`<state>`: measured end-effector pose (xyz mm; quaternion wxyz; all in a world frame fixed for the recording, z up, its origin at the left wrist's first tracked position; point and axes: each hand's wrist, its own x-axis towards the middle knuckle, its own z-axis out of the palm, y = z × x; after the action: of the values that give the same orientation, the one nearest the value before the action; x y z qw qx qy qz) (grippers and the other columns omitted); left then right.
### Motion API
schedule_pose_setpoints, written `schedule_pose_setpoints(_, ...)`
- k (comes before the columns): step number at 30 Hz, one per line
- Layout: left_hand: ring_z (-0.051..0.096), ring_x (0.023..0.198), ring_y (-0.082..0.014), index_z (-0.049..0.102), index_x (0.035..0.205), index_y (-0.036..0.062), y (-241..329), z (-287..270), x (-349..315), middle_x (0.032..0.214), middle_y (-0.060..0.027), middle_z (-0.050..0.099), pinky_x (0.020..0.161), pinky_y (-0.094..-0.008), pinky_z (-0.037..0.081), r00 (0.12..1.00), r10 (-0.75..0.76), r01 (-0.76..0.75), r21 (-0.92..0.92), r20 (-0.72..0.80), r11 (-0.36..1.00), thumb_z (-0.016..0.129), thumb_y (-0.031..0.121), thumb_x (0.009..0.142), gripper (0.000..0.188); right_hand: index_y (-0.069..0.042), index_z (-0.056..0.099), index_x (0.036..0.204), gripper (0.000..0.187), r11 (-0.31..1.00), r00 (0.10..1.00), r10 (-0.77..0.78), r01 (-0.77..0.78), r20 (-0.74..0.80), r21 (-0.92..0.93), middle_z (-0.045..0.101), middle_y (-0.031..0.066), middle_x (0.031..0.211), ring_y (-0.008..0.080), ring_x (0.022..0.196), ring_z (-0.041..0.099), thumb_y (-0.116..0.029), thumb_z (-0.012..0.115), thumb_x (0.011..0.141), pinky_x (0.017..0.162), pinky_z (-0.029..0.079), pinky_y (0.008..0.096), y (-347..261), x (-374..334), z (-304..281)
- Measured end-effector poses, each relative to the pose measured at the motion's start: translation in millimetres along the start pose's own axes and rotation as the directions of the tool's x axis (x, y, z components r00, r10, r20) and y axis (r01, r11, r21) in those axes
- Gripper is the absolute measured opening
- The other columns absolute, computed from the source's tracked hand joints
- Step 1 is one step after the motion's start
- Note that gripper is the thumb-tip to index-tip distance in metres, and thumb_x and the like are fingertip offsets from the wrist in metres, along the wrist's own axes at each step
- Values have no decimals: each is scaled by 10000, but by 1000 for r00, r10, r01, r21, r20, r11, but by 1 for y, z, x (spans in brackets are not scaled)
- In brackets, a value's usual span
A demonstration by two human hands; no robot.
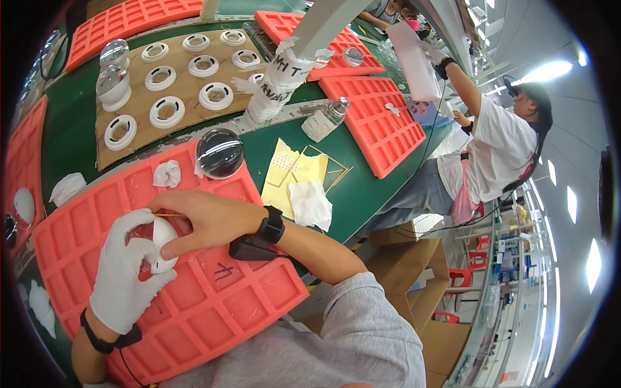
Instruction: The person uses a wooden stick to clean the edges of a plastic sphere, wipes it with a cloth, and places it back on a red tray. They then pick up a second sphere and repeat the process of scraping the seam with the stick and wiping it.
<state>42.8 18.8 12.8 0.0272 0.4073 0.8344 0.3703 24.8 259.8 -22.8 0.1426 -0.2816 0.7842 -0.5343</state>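
Observation:
My left hand [126, 265], in a white glove, curls round a clear globe with a white round base [163, 242] and keeps it tilted over the red foam tray [213, 294]. My bare right hand [204, 218] is closed, its thumb against the white base. A thin wooden stick [169, 215] shows between its fingers, partly hidden. A dark-looking clear globe [220, 153] sits on the tray's far edge. Close to it lies a crumpled white tissue [167, 173].
White rings [167, 112] stand in rows on cardboard [139, 143] beyond the tray. A bottle [325, 119], yellow paper [281, 169], wooden sticks [339, 176] and a white cloth [310, 204] lie right. A wrapped post [275, 90] rises behind. A co-worker [491, 136] stands at the right, holding white foam sheeting.

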Motion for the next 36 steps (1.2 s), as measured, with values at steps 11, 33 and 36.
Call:
schedule_pose_setpoints(11,597,1076,-355,532,1060,85,-5,1,4,1302,-146,522,855,-415,528,1000,-13,12,-72,-13,997,915,19,600,602,19,579,1245,614,995,996,84,-85,32,46,648,173,1050,272,900,625,-371,809,831,798,509,367,-4,-3,-1)
schedule_pose_setpoints(33,601,1060,-320,535,1004,83,-21,0,5,1253,-124,551,880,-404,517,1000,30,-30,-141,-4,990,924,125,646,530,-14,500,1408,634,987,987,100,-114,122,113,611,10,1149,89,944,552,-201,808,886,791,485,262,-1,-3,1)
schedule_pose_setpoints(36,612,999,-301,543,969,76,-22,-3,5,1241,-119,555,835,-387,526,999,51,-54,-191,-16,980,923,144,656,497,-16,472,1441,649,955,967,194,-225,167,193,606,-2,1171,78,973,539,-178,795,902,814,474,250,2,-3,0)
